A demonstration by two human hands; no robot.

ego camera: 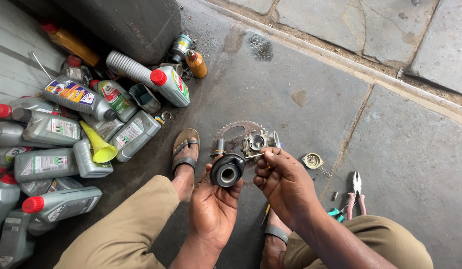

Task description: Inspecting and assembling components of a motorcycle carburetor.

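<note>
While the left hand (213, 206) cups a black rubber sleeve (227, 170), the right hand (283, 182) pinches a thin tool (254, 155) against a carburetor (257, 142).
Both hands are closed on their parts above the stone floor (291, 89); a toothed sprocket (234, 133) lies beneath, pink-handled pliers (355, 197) to the right, grey oil bottles (66, 129) and a yellow funnel (99, 144) piled left.

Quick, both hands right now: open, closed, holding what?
Left hand: closed on a black rubber intake boot.
Right hand: fingers pinched on a small metal part at the carburetor.
</note>
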